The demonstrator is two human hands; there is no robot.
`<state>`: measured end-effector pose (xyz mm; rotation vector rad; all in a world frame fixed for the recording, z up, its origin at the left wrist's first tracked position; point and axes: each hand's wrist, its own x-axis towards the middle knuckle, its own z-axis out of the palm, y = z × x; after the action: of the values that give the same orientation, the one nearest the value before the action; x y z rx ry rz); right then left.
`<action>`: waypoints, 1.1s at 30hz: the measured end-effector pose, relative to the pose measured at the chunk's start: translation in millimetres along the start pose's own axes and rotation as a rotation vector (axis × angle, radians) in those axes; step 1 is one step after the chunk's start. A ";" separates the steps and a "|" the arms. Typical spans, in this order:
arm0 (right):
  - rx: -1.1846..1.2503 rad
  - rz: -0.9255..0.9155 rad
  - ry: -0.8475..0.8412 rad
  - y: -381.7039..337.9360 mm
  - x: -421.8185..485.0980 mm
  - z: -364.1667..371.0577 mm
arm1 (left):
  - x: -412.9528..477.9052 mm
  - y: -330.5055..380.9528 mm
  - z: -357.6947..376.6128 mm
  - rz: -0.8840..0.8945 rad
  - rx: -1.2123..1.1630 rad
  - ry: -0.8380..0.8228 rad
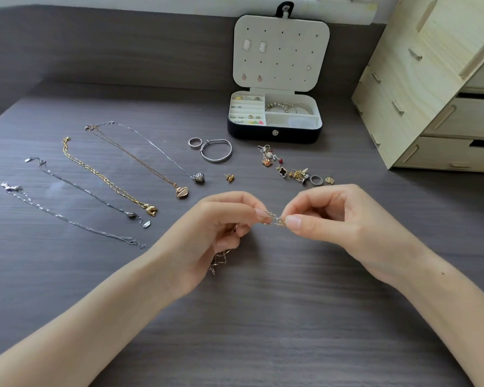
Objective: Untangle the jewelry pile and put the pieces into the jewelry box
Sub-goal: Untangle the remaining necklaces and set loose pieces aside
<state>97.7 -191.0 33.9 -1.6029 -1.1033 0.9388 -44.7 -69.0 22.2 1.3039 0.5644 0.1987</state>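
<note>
Pinching thin pale-gold link chain (pixel 275 220) between left hand (pixel 213 236) and right hand (pixel 344 219) | taut so we can pick its tangle

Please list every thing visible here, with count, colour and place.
table: one, grey, under everything
jewelry box: one, black and cream, open, at back
drawer unit: one, pale wood, right
necklaces: five, silver, gold, rose, laid left
ring: one, silver, before the box
bangle: one, silver, beside the ring
ear stud: one, gold, middle
small pieces: one heap, mixed, right of middle
chain: one, pale gold, between both hands
left hand: pinches the chain
right hand: pinches the chain
</note>
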 end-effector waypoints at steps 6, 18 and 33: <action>-0.001 0.030 -0.022 1.8 0.7 2.6 | 0.2 -2.5 0.3 0.125 0.179 0.143; -0.045 -0.024 0.004 3.8 1.1 5.4 | 0.7 -10.9 3.4 0.413 0.575 0.423; -0.224 -0.133 0.121 15.3 3.5 10.3 | 0.7 -10.8 4.3 0.141 0.298 0.132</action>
<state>92.7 -187.2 16.3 -1.7187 -1.2476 0.6405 -43.8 -75.2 12.4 1.6301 0.6309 0.3282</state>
